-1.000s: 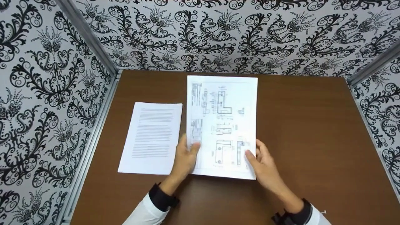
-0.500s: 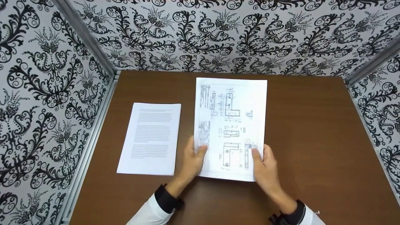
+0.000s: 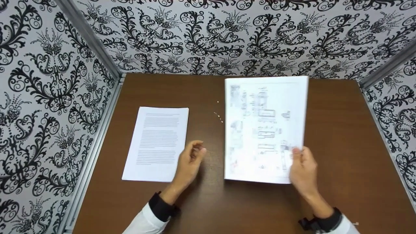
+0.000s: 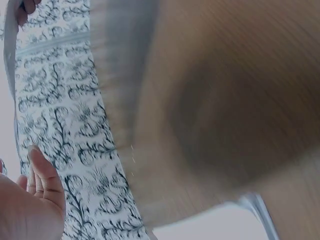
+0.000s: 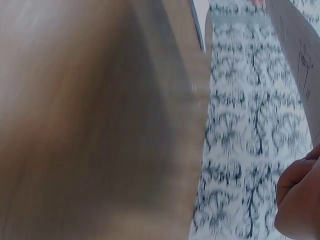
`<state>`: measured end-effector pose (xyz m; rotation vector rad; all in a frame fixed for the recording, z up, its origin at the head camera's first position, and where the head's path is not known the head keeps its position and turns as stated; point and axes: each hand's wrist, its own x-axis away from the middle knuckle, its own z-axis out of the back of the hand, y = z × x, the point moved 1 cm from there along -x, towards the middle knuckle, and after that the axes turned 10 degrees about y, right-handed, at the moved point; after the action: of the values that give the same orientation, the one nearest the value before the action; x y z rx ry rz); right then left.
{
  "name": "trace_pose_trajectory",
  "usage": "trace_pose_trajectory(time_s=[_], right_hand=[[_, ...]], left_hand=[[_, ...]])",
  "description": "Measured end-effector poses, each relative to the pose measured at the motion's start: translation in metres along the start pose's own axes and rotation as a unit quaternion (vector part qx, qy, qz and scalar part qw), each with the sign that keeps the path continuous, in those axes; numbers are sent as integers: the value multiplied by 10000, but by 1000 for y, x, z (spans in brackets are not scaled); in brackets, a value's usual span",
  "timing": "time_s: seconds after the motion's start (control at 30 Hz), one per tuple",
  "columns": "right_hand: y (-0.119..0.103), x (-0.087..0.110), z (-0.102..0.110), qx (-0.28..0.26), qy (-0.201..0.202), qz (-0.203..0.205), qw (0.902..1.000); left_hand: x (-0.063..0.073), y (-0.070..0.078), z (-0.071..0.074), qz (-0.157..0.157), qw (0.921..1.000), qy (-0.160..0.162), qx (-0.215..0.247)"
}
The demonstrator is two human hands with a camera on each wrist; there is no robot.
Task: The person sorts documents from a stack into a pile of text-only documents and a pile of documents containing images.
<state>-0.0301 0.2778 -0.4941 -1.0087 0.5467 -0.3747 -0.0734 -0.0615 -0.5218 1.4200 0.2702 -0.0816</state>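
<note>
My right hand (image 3: 304, 170) pinches the lower right edge of a stack of paper (image 3: 253, 130), thumb on top. Its top sheet bears technical drawings, blurred by motion in the head view. In the right wrist view, the paper (image 5: 300, 60) rises above the curled hand (image 5: 302, 200). My left hand (image 3: 189, 164) holds nothing; its fingers are loosely bent in the space left of the held stack, over the right edge of a second stack of printed text sheets (image 3: 157, 139). The left wrist view shows the left hand (image 4: 37, 200) apart from the paper.
The brown table (image 3: 344, 130) holds both hands' work. Patterned panels (image 3: 227, 39) stand behind and at the sides, with metal rails (image 3: 94, 42) at the corners. Small white specks (image 3: 218, 114) show on the table between the stacks.
Both hands held the drawing stack earlier. The left hand has let go and moved left, while the right hand has carried the stack to the right. The text sheets have stayed put.
</note>
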Motion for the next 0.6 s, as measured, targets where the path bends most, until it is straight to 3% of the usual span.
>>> trace_pose_trajectory(time_s=[0.2,0.33,0.5,0.6], right_hand=[[18,-27,34,427,335,56,9985],[29,-46,59,746,442,-90,9962],[44,-70,88,1096,240,-541,9922],[55,-83,104,1236,-85,-836,9888]], left_hand=[[-7,-12,30,-318,9974,347,-552],[-11,-19,50,-268,9945,592,-819],[-16,-22,74,-283,9876,875,-1269],[-18,-26,88,-358,9823,1018,-1529]])
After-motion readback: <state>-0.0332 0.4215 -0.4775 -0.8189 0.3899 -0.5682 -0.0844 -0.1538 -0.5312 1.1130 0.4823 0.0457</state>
